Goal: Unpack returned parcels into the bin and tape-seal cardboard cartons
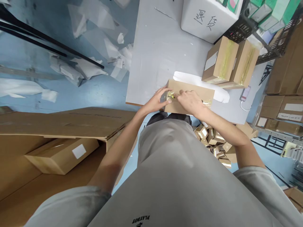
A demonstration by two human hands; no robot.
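Observation:
A taped cardboard box [189,86] lies at the front edge of the white table, close to my body. My left hand [156,101] grips its left end, fingers on the upper side and thumb nearer me. On top of the box, my right hand [191,101] is closed, its fingertips at the shiny clear tape [169,94]. A small bit of yellow shows just ahead of those fingers; the rest of what they hold is hidden. Behind the box, partly under it, lies a white padded sheet [222,94].
Two taped cartons [220,61] stand back right, near a white foam box [208,19] and a black crate [276,47]. A large open carton [59,123] holding a box [63,154] is at left. Small boxes [215,138] are heaped below right. Scraps [113,56] litter the floor.

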